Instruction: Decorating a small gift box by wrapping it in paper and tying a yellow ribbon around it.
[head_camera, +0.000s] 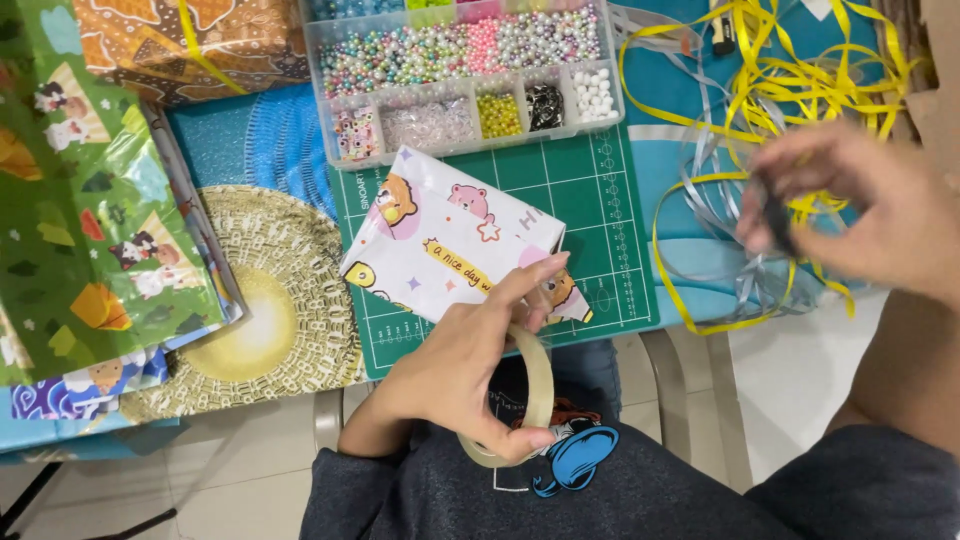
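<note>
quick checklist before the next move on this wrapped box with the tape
1. Tape roll held in left hand: ok.
2. Wrapped box lies on the green cutting mat, left fingertips at its near edge: ok.
3. Free tape end found: cannot tell.
4. Right hand free: not ok, it pinches a small dark object, blurred.
5. Yellow ribbon apart from the box: ok.
6. Bead organizer closed: cannot tell.
</note>
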